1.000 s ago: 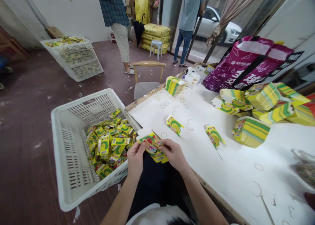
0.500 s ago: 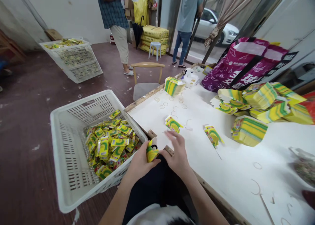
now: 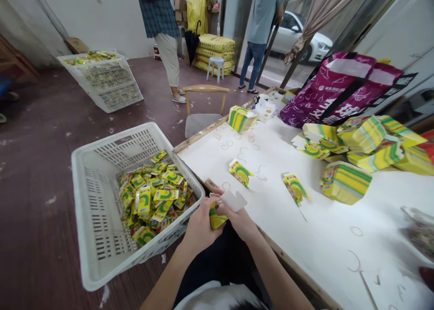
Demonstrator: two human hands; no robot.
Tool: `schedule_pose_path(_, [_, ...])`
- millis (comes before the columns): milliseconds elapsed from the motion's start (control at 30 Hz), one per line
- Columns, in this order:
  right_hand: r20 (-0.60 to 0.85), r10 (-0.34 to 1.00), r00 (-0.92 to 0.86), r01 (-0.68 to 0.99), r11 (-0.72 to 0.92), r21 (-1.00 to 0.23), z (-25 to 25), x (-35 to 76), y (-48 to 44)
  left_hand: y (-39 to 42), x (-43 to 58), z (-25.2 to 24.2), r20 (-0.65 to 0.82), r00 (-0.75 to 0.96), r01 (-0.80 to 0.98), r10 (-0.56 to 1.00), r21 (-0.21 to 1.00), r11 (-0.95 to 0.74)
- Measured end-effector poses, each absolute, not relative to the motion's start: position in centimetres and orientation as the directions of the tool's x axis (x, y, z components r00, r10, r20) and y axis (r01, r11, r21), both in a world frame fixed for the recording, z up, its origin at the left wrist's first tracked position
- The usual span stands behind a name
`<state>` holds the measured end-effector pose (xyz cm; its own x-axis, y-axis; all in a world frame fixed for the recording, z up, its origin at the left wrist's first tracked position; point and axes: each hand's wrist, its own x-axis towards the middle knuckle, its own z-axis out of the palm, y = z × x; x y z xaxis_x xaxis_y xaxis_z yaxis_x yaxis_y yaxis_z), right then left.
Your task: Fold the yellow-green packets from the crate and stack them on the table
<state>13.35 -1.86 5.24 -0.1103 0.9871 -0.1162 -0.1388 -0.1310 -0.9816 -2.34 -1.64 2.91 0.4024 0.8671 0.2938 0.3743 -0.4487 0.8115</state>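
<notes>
Both my hands meet at the near edge of the white table. My left hand is closed around a small yellow and green printed packet. My right hand pinches the same packet from the other side, with a white flap of card sticking up between its fingers. To my left stands a white plastic crate part filled with many similar yellow-green packets. Two loose flat packets lie on the table just beyond my hands.
Stacks of yellow-green flat cards and a magenta bag fill the table's far right. A wooden chair stands at the table's far end. A second full crate and two standing people are on the floor behind.
A second ago both hands held an unfolded printed card; then my right hand reached to the table. Now both hands are back together on a folded packet with a white flap showing.
</notes>
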Motion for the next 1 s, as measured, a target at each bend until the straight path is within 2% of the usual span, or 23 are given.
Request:
schedule_pose_path(167, [0.122,0.969,-0.216,0.183,0.162,-0.970,5.0,13.2,-2.8,-1.3,-1.9,2.0,0.166,0.366,0.385,0.916,0.869,-0.312])
schedule_pose_path(300, [0.189,0.953,-0.235,0.364,0.267,-0.892,4.5,13.2,-2.8,-1.2,-1.5,0.7,0.293,0.271,0.403,0.917,0.830,-0.385])
schedule_pose_path(433, [0.214,0.969,-0.119,0.388,0.244,-0.889,3.8,14.0,-2.1,-1.2,-2.2,1.1,0.275,0.222,0.489,0.935,0.798,-0.351])
schedule_pose_path(667, [0.109,0.931,-0.350,0.455,0.270,-0.849,4.5,16.0,-1.6,-0.6,-4.1,3.1,0.138,0.274,0.468,0.952,0.845,-0.258])
schedule_pose_path(800, [0.065,0.877,-0.477,0.426,0.295,-0.855,5.9,17.3,-1.1,-0.4,-4.3,3.6,0.077,0.364,0.437,0.928,0.866,-0.243])
schedule_pose_path(867, [0.094,0.894,-0.437,0.412,0.292,-0.863,6.0,17.0,-1.2,-0.4,-4.1,3.8,0.092,0.374,0.469,0.923,0.840,-0.273])
schedule_pose_path(1000, [0.159,0.960,-0.231,0.370,0.238,-0.898,4.4,15.0,-1.9,-0.2,-3.5,3.2,0.143,0.333,0.504,0.932,0.808,-0.304])
